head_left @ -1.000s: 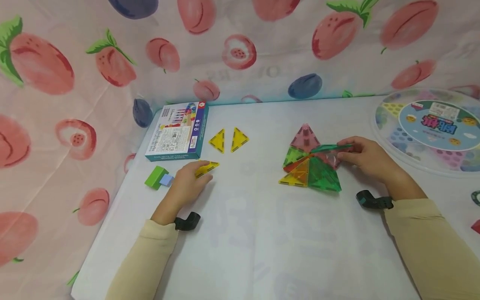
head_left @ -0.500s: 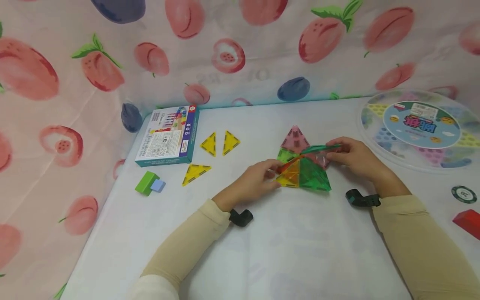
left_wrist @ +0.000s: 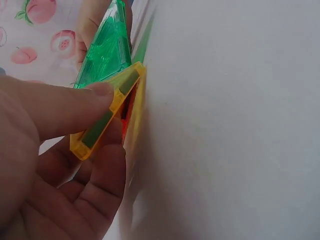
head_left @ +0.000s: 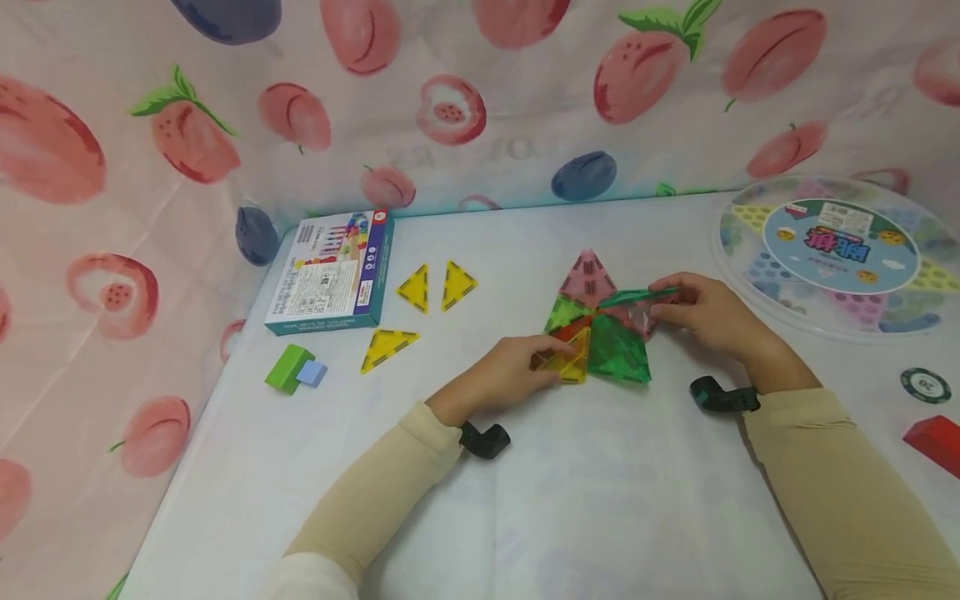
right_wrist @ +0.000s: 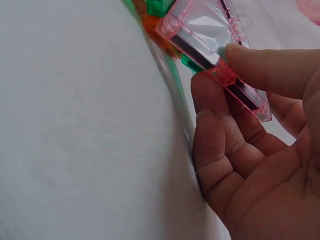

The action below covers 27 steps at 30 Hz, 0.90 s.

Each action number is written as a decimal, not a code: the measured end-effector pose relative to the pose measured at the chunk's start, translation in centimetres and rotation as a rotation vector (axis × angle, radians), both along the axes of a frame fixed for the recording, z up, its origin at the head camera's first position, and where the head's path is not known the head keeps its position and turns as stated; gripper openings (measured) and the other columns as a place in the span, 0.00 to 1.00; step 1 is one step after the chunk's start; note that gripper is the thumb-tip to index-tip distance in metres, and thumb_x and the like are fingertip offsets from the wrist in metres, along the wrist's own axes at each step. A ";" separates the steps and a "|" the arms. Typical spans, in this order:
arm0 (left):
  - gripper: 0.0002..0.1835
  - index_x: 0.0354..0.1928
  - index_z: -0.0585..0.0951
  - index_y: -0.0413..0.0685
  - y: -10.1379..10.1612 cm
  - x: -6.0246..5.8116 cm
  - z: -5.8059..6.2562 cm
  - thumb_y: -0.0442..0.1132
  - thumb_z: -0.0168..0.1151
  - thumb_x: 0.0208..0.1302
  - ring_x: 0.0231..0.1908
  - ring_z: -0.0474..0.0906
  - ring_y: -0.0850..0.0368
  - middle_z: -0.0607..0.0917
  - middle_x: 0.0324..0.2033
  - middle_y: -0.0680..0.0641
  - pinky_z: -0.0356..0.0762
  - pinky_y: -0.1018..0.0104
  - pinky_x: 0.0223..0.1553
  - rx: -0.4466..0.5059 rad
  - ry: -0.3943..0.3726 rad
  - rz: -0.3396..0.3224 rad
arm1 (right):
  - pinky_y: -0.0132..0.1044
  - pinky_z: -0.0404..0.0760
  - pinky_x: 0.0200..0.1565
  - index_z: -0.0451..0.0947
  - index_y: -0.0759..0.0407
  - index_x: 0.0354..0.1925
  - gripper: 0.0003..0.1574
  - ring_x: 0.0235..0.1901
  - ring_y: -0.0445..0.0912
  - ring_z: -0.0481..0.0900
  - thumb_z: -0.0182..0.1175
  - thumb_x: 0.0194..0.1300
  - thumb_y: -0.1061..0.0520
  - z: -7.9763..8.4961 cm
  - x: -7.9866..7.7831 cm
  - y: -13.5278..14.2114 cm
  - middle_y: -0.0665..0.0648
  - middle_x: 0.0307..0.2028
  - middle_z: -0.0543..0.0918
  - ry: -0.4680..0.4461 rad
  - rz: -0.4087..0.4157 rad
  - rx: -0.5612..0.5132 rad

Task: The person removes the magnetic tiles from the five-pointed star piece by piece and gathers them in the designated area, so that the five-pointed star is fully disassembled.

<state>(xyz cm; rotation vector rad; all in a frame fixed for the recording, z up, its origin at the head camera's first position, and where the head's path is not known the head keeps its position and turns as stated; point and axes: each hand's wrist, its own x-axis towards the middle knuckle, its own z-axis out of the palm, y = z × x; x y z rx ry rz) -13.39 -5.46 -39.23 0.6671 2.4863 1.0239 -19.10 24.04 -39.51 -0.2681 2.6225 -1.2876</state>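
Right of the table's middle is a cluster of see-through triangular magnetic tiles. My left hand pinches a yellow magnetic tile between thumb and fingers at the near left of the cluster. A large green tile adjoins it on the right, with a red tile behind. Farther back lie a light green tile and a pink tile. My right hand pinches another pink tile at the cluster's right side. A raised green tile reaches up to its fingertips.
Three yellow triangles, one being a yellow tile, lie at left. Beyond are a flat box, a green block and a blue block. At right are a round game board, a chip and a red block.
My left hand has left a yellow triangle on the table at left, moved right to the cluster and taken hold of its yellow tile, which has shifted slightly nearer. My right hand keeps its hold.
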 end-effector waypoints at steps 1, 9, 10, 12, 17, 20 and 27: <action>0.17 0.50 0.75 0.68 -0.2 0.1 0.0 0.42 0.60 0.59 0.39 0.71 0.65 0.75 0.46 0.60 0.70 0.71 0.41 -0.002 -0.006 0.000 | 0.35 0.71 0.28 0.71 0.53 0.51 0.24 0.31 0.49 0.69 0.59 0.58 0.45 0.0 0.0 0.0 0.58 0.35 0.75 0.003 0.000 0.001; 0.19 0.51 0.74 0.67 -4.3 1.5 1.0 0.44 0.62 0.56 0.39 0.69 0.62 0.75 0.42 0.61 0.71 0.70 0.39 -0.045 -0.021 0.016 | 0.35 0.71 0.27 0.70 0.54 0.50 0.25 0.31 0.49 0.70 0.59 0.58 0.45 0.0 0.0 -0.2 0.59 0.35 0.76 0.004 0.002 0.001; 0.20 0.51 0.74 0.66 -5.1 1.6 1.1 0.45 0.62 0.56 0.38 0.69 0.62 0.75 0.42 0.61 0.71 0.70 0.39 -0.048 -0.018 0.036 | 0.35 0.71 0.27 0.70 0.54 0.50 0.25 0.31 0.49 0.70 0.59 0.58 0.45 0.1 0.0 -0.2 0.59 0.35 0.76 0.002 0.001 0.006; 0.20 0.51 0.74 0.66 -6.7 1.7 1.2 0.45 0.63 0.55 0.38 0.69 0.62 0.75 0.40 0.60 0.71 0.69 0.39 -0.054 -0.013 0.086 | 0.36 0.71 0.28 0.70 0.54 0.51 0.26 0.32 0.50 0.70 0.58 0.58 0.44 0.1 0.1 -0.1 0.59 0.36 0.75 -0.003 0.000 0.018; 0.19 0.50 0.75 0.66 -10.0 2.0 1.0 0.44 0.64 0.55 0.36 0.69 0.60 0.75 0.36 0.59 0.71 0.68 0.38 -0.111 -0.005 0.224 | 0.36 0.71 0.29 0.69 0.53 0.51 0.27 0.33 0.50 0.69 0.58 0.58 0.42 0.1 0.1 0.0 0.59 0.37 0.75 -0.007 0.000 0.034; 0.20 0.51 0.75 0.63 -11.2 2.0 1.1 0.45 0.63 0.55 0.37 0.69 0.59 0.75 0.36 0.57 0.71 0.67 0.39 -0.174 0.002 0.272 | 0.36 0.71 0.28 0.69 0.53 0.51 0.27 0.32 0.50 0.70 0.58 0.57 0.42 0.1 0.1 0.1 0.59 0.37 0.76 -0.004 -0.004 0.039; 0.25 0.55 0.73 0.53 -12.8 2.3 2.0 0.46 0.65 0.53 0.43 0.69 0.57 0.75 0.44 0.51 0.69 0.60 0.47 -0.286 0.076 0.354 | 0.36 0.72 0.28 0.69 0.53 0.51 0.27 0.32 0.50 0.69 0.57 0.58 0.41 -0.1 0.1 0.0 0.59 0.36 0.75 -0.009 0.002 0.024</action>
